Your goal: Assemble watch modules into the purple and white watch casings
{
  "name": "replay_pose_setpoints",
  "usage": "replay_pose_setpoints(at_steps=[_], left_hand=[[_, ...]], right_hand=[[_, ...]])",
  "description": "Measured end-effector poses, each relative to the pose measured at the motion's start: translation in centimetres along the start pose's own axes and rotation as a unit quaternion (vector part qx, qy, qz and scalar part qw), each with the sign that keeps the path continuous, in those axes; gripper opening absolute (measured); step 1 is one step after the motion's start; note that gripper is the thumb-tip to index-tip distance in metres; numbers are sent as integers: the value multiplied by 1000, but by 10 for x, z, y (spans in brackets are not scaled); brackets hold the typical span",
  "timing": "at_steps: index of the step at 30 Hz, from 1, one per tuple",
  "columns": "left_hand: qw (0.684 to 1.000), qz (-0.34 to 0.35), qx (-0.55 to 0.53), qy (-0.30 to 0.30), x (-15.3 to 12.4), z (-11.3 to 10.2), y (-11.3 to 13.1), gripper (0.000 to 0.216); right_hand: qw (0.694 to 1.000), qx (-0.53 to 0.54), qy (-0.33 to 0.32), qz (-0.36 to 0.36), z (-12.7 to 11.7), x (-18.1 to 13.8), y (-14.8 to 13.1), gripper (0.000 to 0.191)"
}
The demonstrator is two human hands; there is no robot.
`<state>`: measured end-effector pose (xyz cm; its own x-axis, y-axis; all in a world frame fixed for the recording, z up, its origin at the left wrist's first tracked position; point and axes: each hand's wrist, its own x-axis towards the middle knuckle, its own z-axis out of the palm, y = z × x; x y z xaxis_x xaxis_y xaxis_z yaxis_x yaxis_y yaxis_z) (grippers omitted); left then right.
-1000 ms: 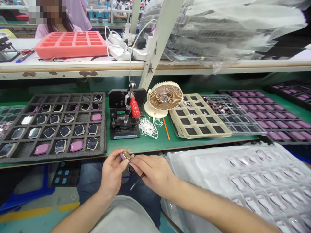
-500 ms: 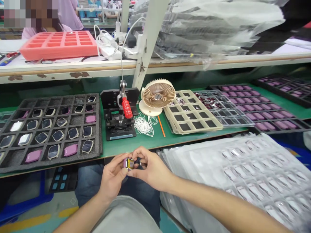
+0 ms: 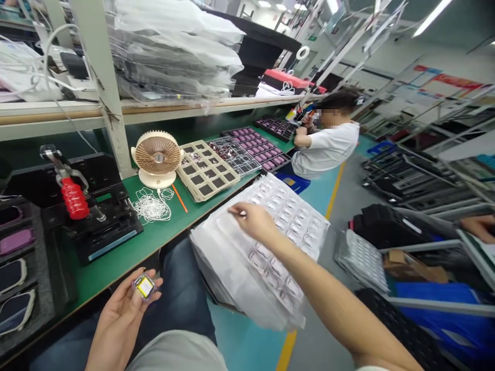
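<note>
Lying between the left hand's [image 3: 122, 315] thumb and fingers, the watch case [image 3: 150, 280] has its yellow block [image 3: 145, 287] inside but is not yet closed; its open face points up, long axis unclear. The right hand [image 3: 253, 221], fingers bunched over plastic-wrapped trays [image 3: 226, 247], holds nothing I can tell.

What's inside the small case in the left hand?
A yellow and white piece shows inside the small case. Anything beneath that piece is covered and cannot be seen.

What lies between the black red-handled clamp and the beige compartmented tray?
In the head view: a round beige desk fan, a tangled white cable and a thin orange stick.
</note>
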<state>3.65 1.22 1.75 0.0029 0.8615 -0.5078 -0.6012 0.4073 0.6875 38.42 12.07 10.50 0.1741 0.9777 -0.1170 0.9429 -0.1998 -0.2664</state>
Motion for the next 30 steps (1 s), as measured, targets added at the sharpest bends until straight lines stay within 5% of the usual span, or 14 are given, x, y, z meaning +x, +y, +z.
replay_pose_setpoints(at_steps=[5, 12, 15, 17, 20, 24, 30], left_hand=[[1000, 4, 19, -10, -2, 3, -6, 50], [998, -35, -16, -49, -5, 7, 0, 47], [996, -22, -25, -85, -3, 7, 1, 54], [992, -16, -12, -123, -1, 10, 1, 50], [986, -2, 9, -164, 1, 19, 1, 44], [986, 18, -3, -166, -3, 24, 5, 41], [989, 54, -21, -136, -9, 1, 13, 43]], right_hand=[[986, -75, 20, 149, -2, 48, 88, 31], [986, -53, 40, 153, -3, 59, 101, 27], [987, -15, 100, 122, 1, 43, 69, 33], [988, 99, 116, 36, 15, 23, 31, 36], [936, 338, -11, -96, 48, -15, -39, 41], [867, 460, -159, -108, 80, -50, -112, 37], [802, 511, -305, -56, 86, -53, -141, 54]])
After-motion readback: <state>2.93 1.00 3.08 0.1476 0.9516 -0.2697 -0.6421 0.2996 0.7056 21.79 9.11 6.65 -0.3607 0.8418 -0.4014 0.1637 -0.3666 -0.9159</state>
